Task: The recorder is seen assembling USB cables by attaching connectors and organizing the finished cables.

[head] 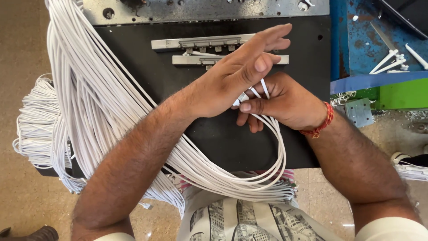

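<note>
Black work plate (147, 85): flat, centre of scene, bolted below a grey metal bar (200, 9) at the far edge. Blue bench surface (356, 44) to the right, carrying loose white plastic pieces (392, 62).

White cable bundle (84, 89): large hank draped down the left side of the plate, hanging over its left edge, then sweeping right along the near edge and looping up to the hands.

Two grey metal fixture strips (200, 43): lie side by side on the far part of the plate, the farther one with a row of small slots.

Left hand (232, 76): crosses over the right, fingers spread and extended toward the far right, palm down, not closed on anything visible; it lies just over the cable ends.

Right hand (285, 100): beneath and right of the left hand, fingers curled, thumb and forefinger pinching several white cable ends with small connectors (243, 97). Red thread band (322, 122) on its wrist.
</note>
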